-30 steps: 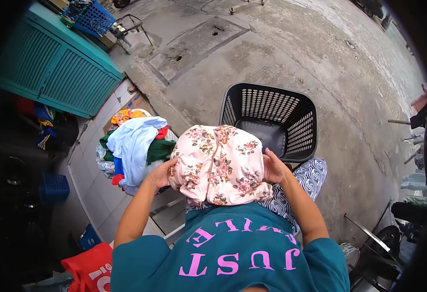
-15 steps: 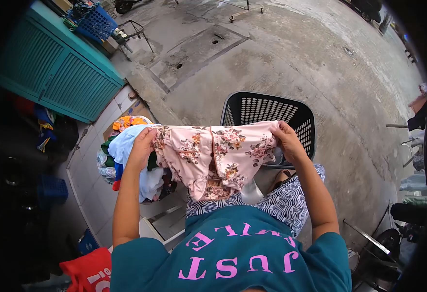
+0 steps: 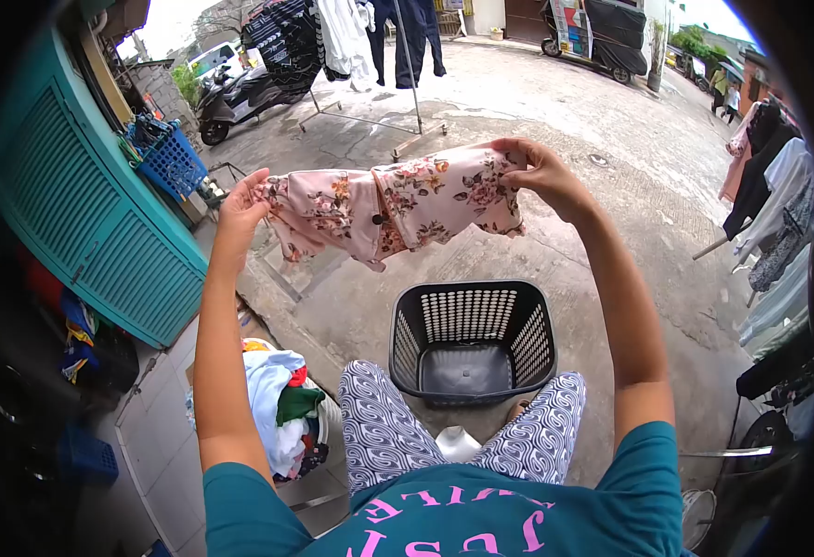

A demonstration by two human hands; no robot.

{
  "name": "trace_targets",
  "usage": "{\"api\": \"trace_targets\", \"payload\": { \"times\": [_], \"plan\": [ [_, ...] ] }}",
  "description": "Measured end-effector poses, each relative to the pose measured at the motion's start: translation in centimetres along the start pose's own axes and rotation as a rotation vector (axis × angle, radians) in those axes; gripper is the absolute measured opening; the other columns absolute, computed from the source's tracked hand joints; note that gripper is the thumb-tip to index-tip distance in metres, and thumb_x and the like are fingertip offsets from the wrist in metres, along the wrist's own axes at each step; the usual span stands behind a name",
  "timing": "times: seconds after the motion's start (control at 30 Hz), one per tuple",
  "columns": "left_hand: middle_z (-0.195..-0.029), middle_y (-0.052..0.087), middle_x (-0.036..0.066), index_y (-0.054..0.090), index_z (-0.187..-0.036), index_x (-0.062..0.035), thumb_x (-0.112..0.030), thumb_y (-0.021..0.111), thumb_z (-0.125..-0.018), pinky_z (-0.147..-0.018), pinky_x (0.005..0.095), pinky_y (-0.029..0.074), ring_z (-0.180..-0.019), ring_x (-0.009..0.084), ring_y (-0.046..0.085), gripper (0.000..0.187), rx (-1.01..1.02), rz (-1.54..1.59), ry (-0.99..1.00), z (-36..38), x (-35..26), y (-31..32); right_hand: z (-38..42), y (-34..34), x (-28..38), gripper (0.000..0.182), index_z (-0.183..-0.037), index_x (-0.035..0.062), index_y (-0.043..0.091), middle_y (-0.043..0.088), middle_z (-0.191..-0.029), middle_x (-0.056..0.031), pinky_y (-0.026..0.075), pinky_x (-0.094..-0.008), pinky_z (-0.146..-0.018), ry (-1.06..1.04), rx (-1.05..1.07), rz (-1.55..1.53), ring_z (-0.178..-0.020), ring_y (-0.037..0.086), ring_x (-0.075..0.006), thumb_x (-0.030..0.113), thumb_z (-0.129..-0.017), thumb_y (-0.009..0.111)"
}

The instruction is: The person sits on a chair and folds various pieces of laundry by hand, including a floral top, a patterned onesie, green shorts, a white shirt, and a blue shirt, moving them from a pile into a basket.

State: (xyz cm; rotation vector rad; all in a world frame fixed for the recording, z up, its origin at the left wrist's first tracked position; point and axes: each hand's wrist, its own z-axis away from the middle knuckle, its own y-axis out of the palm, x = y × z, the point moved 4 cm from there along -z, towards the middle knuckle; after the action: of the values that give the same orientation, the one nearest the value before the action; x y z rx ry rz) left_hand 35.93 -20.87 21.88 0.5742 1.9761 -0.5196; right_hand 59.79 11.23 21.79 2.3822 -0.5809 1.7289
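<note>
A pink floral garment (image 3: 430, 200) with a dark button is stretched out in the air between my two hands. My left hand (image 3: 242, 206) pinches its left end, and my right hand (image 3: 546, 178) grips the upper right end. Its lower edge hangs loose, above and beyond a black plastic laundry basket (image 3: 467, 371) on the concrete between my knees; no clothes show inside the basket. To the left, by my left forearm, lies a heap of clothes (image 3: 277, 395) in light blue, green, red and white.
Clothes hang on a rack (image 3: 416, 79) ahead and on another line (image 3: 778, 186) at the right. A blue basket (image 3: 173, 162) hangs by the teal louvred cabinet (image 3: 63, 195). A parked scooter (image 3: 249, 102) and two distant people are farther off.
Both hands have risen and moved away from my body with the garment, which is now higher and folded narrower. The view has tilted up, showing the street and the basket's inside.
</note>
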Motion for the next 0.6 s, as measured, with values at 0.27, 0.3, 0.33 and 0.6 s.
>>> {"api": "trace_targets", "payload": {
  "times": [0.27,0.3,0.33,0.6],
  "plan": [
    [-0.094,0.057,0.003,0.042,-0.124,0.0021,0.003,0.056,-0.075,-0.071,0.0197,0.044,-0.078,0.0065,0.054,0.052,0.042,-0.246,0.006,1.5,2.1,3.4,3.3,-2.6,-1.3,0.031,-0.105,-0.0005,0.059,0.058,-0.099,-0.0073,0.043,-0.0284,-0.082,-0.061,-0.146,0.560,-0.093,0.053,-0.0164,-0.001,-0.075,0.056],
    [-0.094,0.057,0.003,0.042,-0.125,0.0022,0.003,0.056,-0.075,-0.071,0.0197,0.044,-0.078,0.0061,0.054,0.052,0.053,-0.093,-0.066,1.9,2.3,3.7,3.7,-2.9,-1.7,0.029,-0.106,-0.0010,0.058,0.058,-0.098,-0.0068,0.043,-0.0271,-0.080,0.028,-0.137,0.362,-0.091,0.054,-0.0148,0.000,-0.077,0.055],
    [-0.095,0.056,0.002,0.041,-0.125,0.0021,0.004,0.055,-0.074,-0.072,0.0190,0.043,-0.078,0.0059,0.053,0.053,0.068,-0.063,-0.120,2.4,1.8,4.0,3.9,-3.4,-2.4,0.027,-0.108,-0.0013,0.056,0.058,-0.100,-0.0061,0.043,-0.0244,-0.079,0.041,-0.067,0.227,-0.088,0.054,-0.0120,0.002,-0.081,0.052],
    [-0.103,0.054,0.004,0.038,-0.128,0.0024,0.008,0.049,-0.074,-0.079,0.0194,0.041,-0.087,0.0071,0.053,0.055,0.021,-0.021,-0.105,9.8,-5.4,1.8,8.0,1.4,-0.5,0.045,-0.125,0.0010,0.044,0.052,-0.119,-0.0079,0.045,-0.0241,-0.087,0.019,-0.047,-0.205,-0.098,0.053,-0.0107,-0.005,-0.080,0.050]
  ]
}}
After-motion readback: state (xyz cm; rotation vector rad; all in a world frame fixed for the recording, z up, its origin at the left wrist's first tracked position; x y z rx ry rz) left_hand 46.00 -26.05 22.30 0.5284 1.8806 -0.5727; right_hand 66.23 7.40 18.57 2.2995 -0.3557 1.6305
